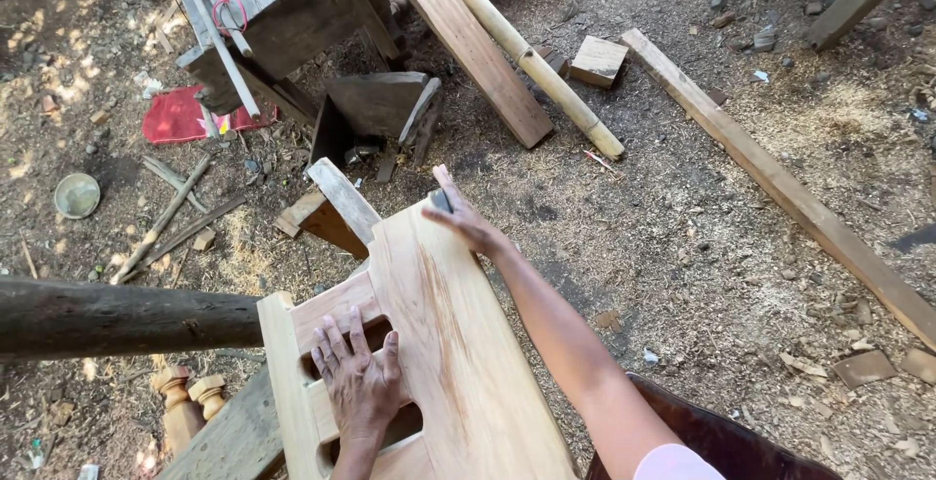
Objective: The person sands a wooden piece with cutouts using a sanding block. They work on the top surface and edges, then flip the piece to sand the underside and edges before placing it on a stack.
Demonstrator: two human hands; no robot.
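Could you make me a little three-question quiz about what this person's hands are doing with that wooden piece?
1. True or false: the left hand lies flat on the pale wooden frame.
2. What does the right hand press on the far end of the board? A) a small dark block B) a hammer C) a saw
3. Fill in: the ground is strewn with ____.

Key: 1 true; 2 A; 3 sawdust.

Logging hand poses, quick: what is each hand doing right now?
Left hand: open, flat on the pale wooden board, holding nothing.
Right hand: closed on a small dark block, pressed at the board's far end.
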